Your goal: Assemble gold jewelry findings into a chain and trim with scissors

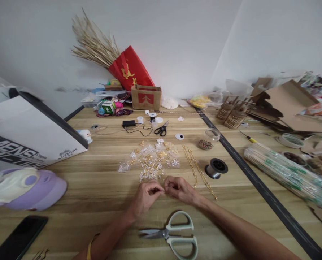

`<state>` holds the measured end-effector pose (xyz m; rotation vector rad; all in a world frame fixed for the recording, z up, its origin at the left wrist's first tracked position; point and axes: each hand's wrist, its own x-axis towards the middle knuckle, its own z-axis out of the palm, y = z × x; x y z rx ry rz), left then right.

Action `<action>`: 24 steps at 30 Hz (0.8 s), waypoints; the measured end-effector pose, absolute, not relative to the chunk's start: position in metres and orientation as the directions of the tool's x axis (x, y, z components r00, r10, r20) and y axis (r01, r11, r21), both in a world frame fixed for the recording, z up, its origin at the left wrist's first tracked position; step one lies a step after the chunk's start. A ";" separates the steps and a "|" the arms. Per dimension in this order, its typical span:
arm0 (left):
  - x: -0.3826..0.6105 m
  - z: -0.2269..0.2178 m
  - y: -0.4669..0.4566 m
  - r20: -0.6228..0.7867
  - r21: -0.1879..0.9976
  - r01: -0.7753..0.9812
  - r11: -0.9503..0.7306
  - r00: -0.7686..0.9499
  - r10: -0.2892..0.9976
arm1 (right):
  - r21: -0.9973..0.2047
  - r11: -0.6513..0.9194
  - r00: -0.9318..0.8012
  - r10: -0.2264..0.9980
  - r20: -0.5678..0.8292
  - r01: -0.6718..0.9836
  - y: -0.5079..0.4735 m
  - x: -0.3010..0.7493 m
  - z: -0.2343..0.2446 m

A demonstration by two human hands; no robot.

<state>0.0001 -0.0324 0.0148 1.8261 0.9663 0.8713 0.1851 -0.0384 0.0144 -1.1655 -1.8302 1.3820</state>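
Observation:
My left hand [149, 195] and my right hand [179, 189] meet almost tip to tip above the wooden table, both with fingers pinched. Whatever lies between the fingertips is too small to make out. Just beyond them spreads a pile of clear and gold beads [151, 168] with small plastic bags. Scissors with pale handles [180, 231] lie between my forearms, blades pointing left. Right of the beads rests a gold chain [195, 166], and beside it stands a spool of dark wire [216, 168].
Small black scissors [161, 129], a bowl of mixed beads [205, 144] and a paper bag [146, 97] are farther back. On the left are a white box [28, 133], a purple cap [39, 189] and a phone [18, 236]. Wrapped sticks [282, 173] lie at right.

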 end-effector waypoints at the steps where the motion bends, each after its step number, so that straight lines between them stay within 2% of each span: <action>1: 0.000 0.014 -0.033 0.199 0.890 0.280 -0.359 0.470 0.860 | -0.947 0.091 -0.469 0.881 -0.067 0.307 -0.038 0.185 0.015; 4: 0.000 0.012 -0.035 0.239 0.844 0.315 -0.434 0.504 0.830 | -0.941 0.103 -0.472 0.879 -0.066 0.324 -0.038 0.186 0.015; 6: 0.001 0.010 -0.036 0.221 0.836 0.345 -0.427 0.501 0.837 | -0.929 0.126 -0.469 0.881 -0.057 0.348 -0.039 0.185 0.016; 11: 0.004 0.008 -0.040 0.064 0.904 0.359 -0.231 0.421 0.905 | -0.837 0.283 -0.488 0.873 0.023 0.468 -0.045 0.183 0.022; 15: 0.005 0.007 -0.039 -0.004 0.926 0.351 -0.136 0.372 0.928 | -0.696 0.451 -0.526 0.841 0.123 0.559 -0.048 0.182 0.024; 19: 0.006 0.004 -0.037 -0.050 0.940 0.333 -0.070 0.339 0.939 | -0.480 0.599 -0.592 0.784 0.186 0.641 -0.050 0.183 0.020; 24: 0.005 0.003 -0.034 -0.060 0.952 0.304 -0.044 0.326 0.944 | -0.261 0.707 -0.663 0.707 0.247 0.657 -0.054 0.183 0.018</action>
